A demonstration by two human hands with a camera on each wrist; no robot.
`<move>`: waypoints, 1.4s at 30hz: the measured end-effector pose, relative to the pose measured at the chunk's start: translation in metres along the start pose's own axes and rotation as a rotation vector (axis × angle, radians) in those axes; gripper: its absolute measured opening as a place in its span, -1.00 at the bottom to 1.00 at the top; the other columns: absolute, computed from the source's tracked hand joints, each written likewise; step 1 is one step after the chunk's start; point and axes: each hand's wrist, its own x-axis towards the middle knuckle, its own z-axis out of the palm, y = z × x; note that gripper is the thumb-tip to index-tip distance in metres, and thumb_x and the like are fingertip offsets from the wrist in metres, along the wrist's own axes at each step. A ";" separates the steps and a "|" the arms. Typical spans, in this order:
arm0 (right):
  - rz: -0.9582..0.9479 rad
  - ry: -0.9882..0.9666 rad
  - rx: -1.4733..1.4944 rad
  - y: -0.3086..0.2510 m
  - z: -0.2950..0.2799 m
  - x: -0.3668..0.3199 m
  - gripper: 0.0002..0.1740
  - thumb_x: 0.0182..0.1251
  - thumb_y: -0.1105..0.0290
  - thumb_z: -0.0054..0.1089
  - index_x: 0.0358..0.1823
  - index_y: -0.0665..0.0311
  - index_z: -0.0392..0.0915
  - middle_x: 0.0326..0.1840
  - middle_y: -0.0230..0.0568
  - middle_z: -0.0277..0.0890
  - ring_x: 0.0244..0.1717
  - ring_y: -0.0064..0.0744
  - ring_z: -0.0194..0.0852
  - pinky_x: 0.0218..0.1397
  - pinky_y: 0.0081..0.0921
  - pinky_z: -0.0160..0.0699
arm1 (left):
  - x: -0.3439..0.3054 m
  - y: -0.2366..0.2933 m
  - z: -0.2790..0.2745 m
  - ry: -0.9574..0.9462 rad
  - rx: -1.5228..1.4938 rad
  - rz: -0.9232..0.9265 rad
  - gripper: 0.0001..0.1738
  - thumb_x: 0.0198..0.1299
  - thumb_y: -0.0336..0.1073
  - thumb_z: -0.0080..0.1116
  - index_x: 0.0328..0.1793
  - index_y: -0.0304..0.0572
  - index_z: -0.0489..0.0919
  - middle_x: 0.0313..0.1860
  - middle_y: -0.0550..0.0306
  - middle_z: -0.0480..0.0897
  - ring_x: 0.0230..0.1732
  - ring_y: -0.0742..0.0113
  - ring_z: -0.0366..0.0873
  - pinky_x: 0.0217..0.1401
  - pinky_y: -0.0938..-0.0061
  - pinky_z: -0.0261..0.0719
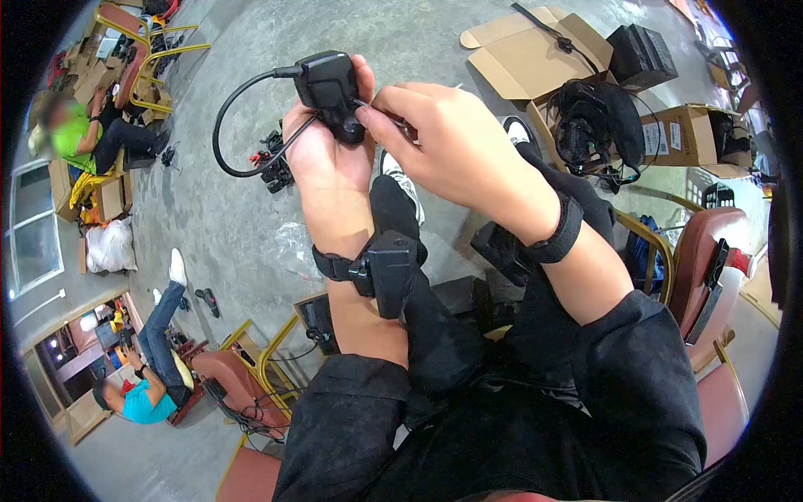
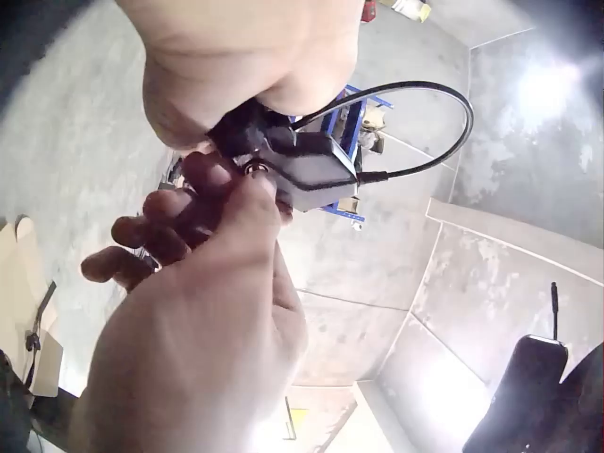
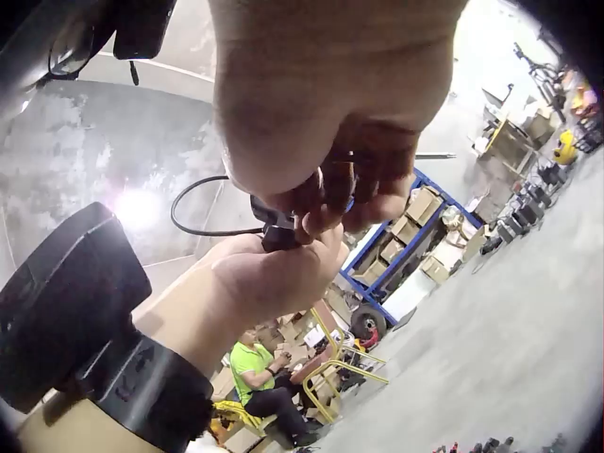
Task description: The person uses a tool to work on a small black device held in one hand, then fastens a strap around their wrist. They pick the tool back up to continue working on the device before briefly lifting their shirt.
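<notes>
A black boxy device (image 1: 328, 79) with a rounded lower end lies across my left hand (image 1: 335, 163), which holds it palm up. A black cable (image 1: 219, 125) loops from its side back toward the wrist. My right hand (image 1: 456, 138) comes in from the right and pinches a thin metal tool (image 3: 436, 155), whose shaft sticks out beyond the fingers in the right wrist view. In the head view its fingertips sit right at the device's lower side. The left wrist view shows a small round metal fitting (image 2: 255, 170) by the right thumb. The tool's working tip is mostly hidden.
Black units are strapped to both wrists, the left one (image 1: 393, 272) large. An open cardboard box (image 1: 535, 63) and a black bag (image 1: 598, 125) lie at the upper right. Chairs (image 1: 247, 393) stand on both sides. Two seated people (image 1: 150, 402) are at the left.
</notes>
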 end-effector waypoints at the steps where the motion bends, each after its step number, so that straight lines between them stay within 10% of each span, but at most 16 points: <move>1: -0.059 0.059 -0.064 0.001 0.002 0.000 -0.76 0.26 0.22 0.20 -0.38 0.27 0.56 -0.37 -0.16 0.56 -0.23 -0.13 0.59 -0.27 -0.28 0.59 | -0.001 0.000 0.001 0.012 0.005 0.006 -0.71 0.25 -0.36 -0.13 -0.06 -0.45 0.49 -0.12 -0.22 0.59 -0.05 0.00 0.60 0.08 0.27 0.65; 8: -0.392 0.286 -0.269 0.012 0.010 0.003 -0.77 0.23 0.30 0.20 -0.45 0.33 0.54 -0.47 -0.24 0.43 -0.35 -0.15 0.47 -0.28 -0.29 0.57 | -0.005 -0.004 0.006 0.065 0.123 0.095 -0.70 0.26 -0.36 -0.19 -0.08 -0.45 0.49 -0.13 -0.20 0.59 -0.06 0.01 0.61 0.05 0.28 0.65; 15: -0.128 0.150 0.143 0.002 0.006 0.001 -0.77 0.28 0.30 0.15 -0.38 0.34 0.54 -0.51 -0.08 0.51 -0.38 -0.04 0.55 -0.31 -0.21 0.57 | -0.005 -0.001 0.006 -0.003 0.037 0.017 -0.68 0.23 -0.37 -0.22 -0.08 -0.49 0.48 -0.12 -0.24 0.58 -0.06 0.00 0.61 0.07 0.27 0.65; 33: -0.423 0.349 -0.158 0.012 0.011 0.005 -0.83 0.25 0.38 0.23 -0.38 0.36 0.55 -0.45 -0.10 0.36 -0.47 -0.12 0.42 -0.37 -0.27 0.45 | -0.004 -0.003 0.008 0.012 0.108 0.041 -0.69 0.25 -0.36 -0.18 -0.07 -0.43 0.51 -0.14 -0.20 0.61 -0.10 0.02 0.63 -0.01 0.33 0.67; 38: 0.075 0.025 0.280 -0.006 -0.003 0.002 -0.77 0.29 0.29 0.13 -0.31 0.35 0.58 -0.38 0.07 0.55 -0.30 0.07 0.55 -0.26 -0.18 0.54 | -0.001 0.003 -0.001 -0.001 -0.076 0.004 -0.66 0.27 -0.31 -0.22 -0.04 -0.40 0.51 -0.14 -0.14 0.63 -0.14 0.11 0.64 -0.22 0.43 0.67; 42: 0.007 0.027 0.134 -0.004 -0.003 0.003 -0.74 0.33 0.26 0.09 -0.25 0.34 0.59 -0.32 0.11 0.59 -0.25 0.07 0.58 -0.26 -0.16 0.55 | -0.002 0.003 0.005 0.078 0.004 0.046 -0.65 0.28 -0.31 -0.24 -0.04 -0.40 0.51 -0.14 -0.12 0.63 -0.18 0.15 0.64 -0.31 0.46 0.65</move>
